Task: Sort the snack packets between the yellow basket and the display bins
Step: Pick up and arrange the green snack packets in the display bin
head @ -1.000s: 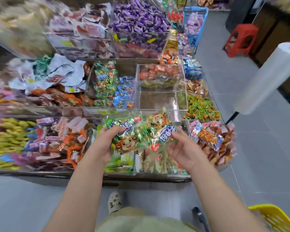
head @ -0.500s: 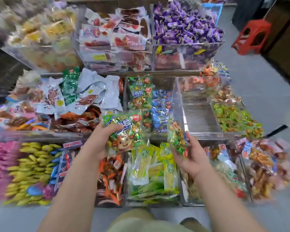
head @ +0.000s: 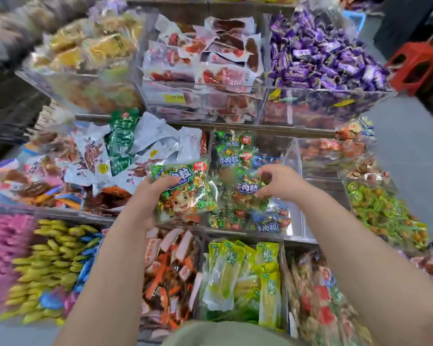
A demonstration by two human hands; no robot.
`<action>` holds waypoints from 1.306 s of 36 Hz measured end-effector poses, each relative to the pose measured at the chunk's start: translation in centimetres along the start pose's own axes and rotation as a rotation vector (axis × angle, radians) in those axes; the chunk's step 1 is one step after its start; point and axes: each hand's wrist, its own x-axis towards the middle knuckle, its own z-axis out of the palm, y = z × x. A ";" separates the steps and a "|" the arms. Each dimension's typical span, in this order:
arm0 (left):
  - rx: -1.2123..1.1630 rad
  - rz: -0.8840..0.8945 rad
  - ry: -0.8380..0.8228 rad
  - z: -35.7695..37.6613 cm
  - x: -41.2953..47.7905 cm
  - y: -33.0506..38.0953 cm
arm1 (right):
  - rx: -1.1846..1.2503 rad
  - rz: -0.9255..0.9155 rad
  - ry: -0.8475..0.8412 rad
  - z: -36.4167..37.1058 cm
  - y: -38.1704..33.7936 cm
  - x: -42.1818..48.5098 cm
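Over clear acrylic bins (head: 292,156), left hand (head: 145,196) grips a crinkly green packet (head: 185,194), right hand (head: 281,182) pinches a glossy packet (head: 246,192).

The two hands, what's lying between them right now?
In the head view, two green cartoon snack packets fill the gap: the left packet gripped by the left hand, the right packet pinched by the right hand, above a clear bin.

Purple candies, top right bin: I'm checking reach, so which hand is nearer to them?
Right. The right hand pinches a green packet below the purple candies; the left hand grips a cartoon packet farther left.
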 end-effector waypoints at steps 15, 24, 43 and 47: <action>-0.061 -0.048 -0.043 -0.7 3.7 -0.4 | -0.295 -0.162 0.378 4.4 0.0 7.6; -0.049 -0.082 -0.130 -0.5 3.7 -0.5 | 0.271 0.086 0.336 6.8 2.0 5.3; 0.081 -0.037 -0.124 0.9 2.3 -0.6 | 0.744 0.075 0.353 5.8 0.3 0.8; 0.174 0.064 -0.129 2.3 2.0 -0.8 | 1.001 -0.029 0.002 4.8 -2.8 -0.9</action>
